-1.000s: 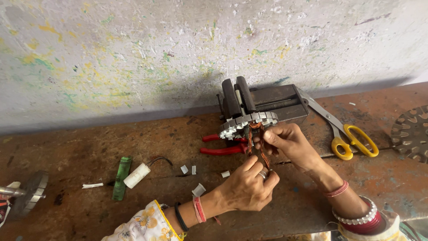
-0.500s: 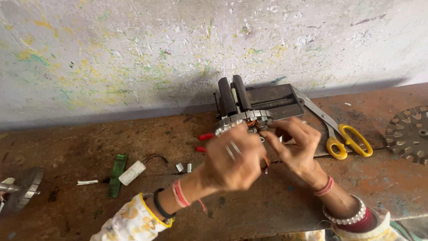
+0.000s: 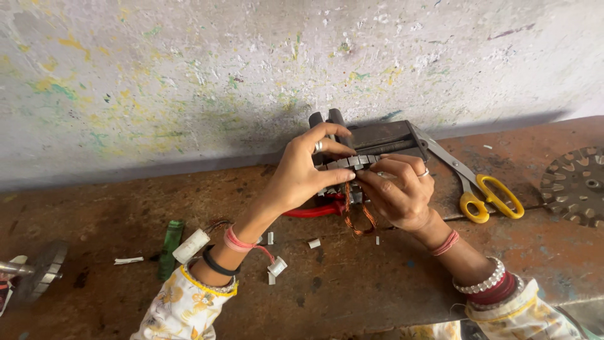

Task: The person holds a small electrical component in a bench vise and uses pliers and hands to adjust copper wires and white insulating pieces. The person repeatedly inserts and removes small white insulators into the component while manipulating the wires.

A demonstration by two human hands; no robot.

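Both hands close on a small slotted metal stator held in front of a dark bench vise: the left hand pinches its upper edge with thumb and forefinger, and the right hand curls its fingers tight against its right side. Loops of copper wire hang from the stator, between the 2 palms. Judging by this, a coil is being pressed into the slots; seating it would call for firm, even fingertip pressure without kinking the wire. Red-handled pliers lie just under the left palm. Yellow-handled scissors rest right of the vise on the rusty workbench, with white sleeve scraps scattered near.
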